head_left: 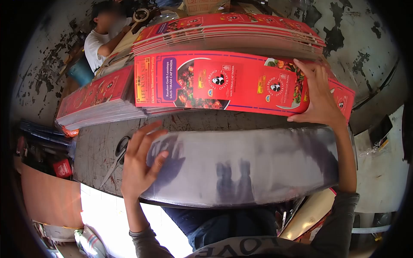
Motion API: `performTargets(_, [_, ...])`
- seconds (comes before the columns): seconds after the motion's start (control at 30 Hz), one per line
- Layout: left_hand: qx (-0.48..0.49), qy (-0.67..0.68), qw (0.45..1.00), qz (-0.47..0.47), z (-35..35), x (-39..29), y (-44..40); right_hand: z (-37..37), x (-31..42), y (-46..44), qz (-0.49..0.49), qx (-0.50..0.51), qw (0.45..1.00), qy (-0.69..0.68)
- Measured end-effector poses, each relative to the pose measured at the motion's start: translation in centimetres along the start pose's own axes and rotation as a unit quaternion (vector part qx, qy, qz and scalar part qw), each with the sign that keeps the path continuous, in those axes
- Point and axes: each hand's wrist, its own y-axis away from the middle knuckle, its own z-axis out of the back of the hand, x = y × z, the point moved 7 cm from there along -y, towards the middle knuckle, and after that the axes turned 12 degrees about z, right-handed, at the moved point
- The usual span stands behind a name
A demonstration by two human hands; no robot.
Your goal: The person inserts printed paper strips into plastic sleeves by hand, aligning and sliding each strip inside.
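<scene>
"Box, far left?"

"Red box [63, 168], low down, beyond the table's left edge. Right of it, on the grey scratched table [97, 150], the left stack [97, 94]: red printed sheets, edges slightly uneven. Behind that, a co-worker [95, 45] in a white top."

"Next item rightward?"

"Scissors [115, 161], dark handles, lying on the table with the blades pointing toward the wearer. Just beside them, the left hand [138, 162]."

"State of it?"

"Fingers spread and loosely bent, thumb out, nothing clasped. It is over the left end of the clear film [245, 159]; contact cannot be told from this angle. The film lies flat along the near side of the table, glossy, with dark reflections."

"And the printed piece?"

"Red printed sheet [206, 81], panda emblem shown twice, above and beyond the film, its left end beside the left stack. Behind it, the rear stack [232, 26] of similar sheets."

"Right hand?"

"Right hand [317, 93], at the sheet's right end: opened wide across its width, thumb on the near edge, forefinger at the far edge, gripping it. Farther right, partly behind the wrist, another red sheet [343, 102]."
</scene>
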Motion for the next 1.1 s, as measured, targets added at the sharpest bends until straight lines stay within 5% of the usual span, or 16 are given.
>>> performTargets(0.57, [-0.058, 0.019, 0.994, 0.094, -2.0, 1.9, 3.1, -4.2, 0.0, 1.0, 0.003, 0.050, 0.999, 0.016])
performTargets(1.1, [-0.151, 0.115, 0.980, 0.063, -0.8, 2.5, 4.9, -5.1, -0.4, 0.9, -0.026, 0.075, 0.997, 0.003])
